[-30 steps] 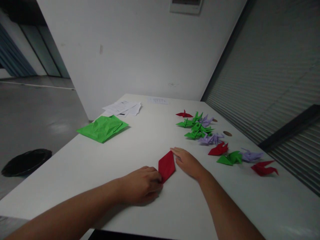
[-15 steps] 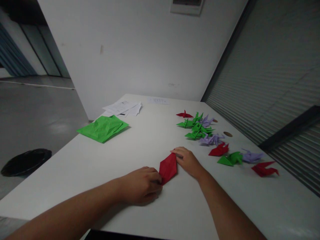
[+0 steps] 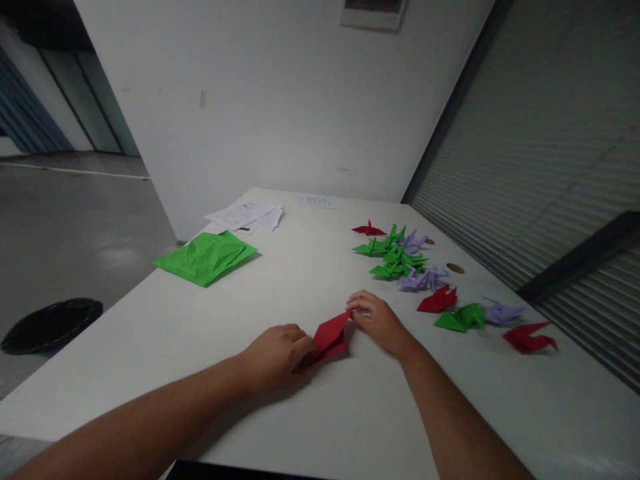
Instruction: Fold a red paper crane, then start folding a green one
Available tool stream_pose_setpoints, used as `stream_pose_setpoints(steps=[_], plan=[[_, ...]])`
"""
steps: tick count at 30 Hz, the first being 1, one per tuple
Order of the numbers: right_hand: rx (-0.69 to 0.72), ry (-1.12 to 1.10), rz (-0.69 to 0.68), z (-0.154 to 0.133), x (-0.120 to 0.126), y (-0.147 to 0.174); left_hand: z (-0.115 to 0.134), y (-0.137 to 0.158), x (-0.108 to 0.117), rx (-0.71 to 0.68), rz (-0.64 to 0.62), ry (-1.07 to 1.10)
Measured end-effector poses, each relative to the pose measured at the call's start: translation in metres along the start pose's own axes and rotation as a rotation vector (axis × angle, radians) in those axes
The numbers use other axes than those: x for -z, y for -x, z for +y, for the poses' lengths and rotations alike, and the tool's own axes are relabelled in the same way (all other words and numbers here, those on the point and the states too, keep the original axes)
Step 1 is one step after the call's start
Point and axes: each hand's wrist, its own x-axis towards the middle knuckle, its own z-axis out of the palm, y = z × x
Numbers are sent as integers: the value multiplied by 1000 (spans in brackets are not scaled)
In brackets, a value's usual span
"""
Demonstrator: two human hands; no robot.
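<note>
Between my hands is a folded piece of red origami paper (image 3: 331,335), slightly raised and tilted over the white table (image 3: 295,280), with its layers parted along the near side. My left hand (image 3: 280,353) is closed on its lower left end, and the fingertips there are partly hidden. At the upper right tip, my right hand (image 3: 374,319) pinches the paper between thumb and fingers. To the right lie several folded paper cranes: a red crane (image 3: 438,299), a green crane (image 3: 463,318), a purple crane (image 3: 501,312) and another red crane (image 3: 530,338).
A stack of green paper sheets (image 3: 205,257) lies at the left, with printed white sheets (image 3: 245,215) behind it. More green cranes (image 3: 397,260) cluster at the back right. A black-lined bin (image 3: 53,325) stands on the floor at left. Window blinds (image 3: 540,160) border the right side.
The red paper, flat on the table before, is now lifted and tilted, with its layers opening. My left hand has shifted slightly left and up; my right hand has barely moved.
</note>
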Motion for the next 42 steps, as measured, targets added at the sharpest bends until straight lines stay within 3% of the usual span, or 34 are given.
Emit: stream_pose_setpoints(steps=[5, 9, 15, 24, 28, 33, 37, 42], plan=[[-53, -63, 13, -8, 2, -3, -5, 1, -6, 167, 33, -9], [-169, -223, 54, -14, -1, -1, -8, 1, -5, 236, 57, 141], [-343, -470, 100, -20, -13, 2, -10, 0, -1, 82, 77, 241], [-480, -492, 185, -7, -29, -2, -13, -1, -5, -10, 144, 125], [-502, -586, 218, 1, -37, -2, -9, -3, -1, -70, 61, 86], [-349, -283, 166, 1, -38, -1, -2, -4, 5, -58, -56, 7], [-91, -68, -64, -14, -33, 7, 0, -3, 6, -44, -66, -17], [18, 7, -211, -31, -30, 14, 0, -2, 6, -30, -54, -24]])
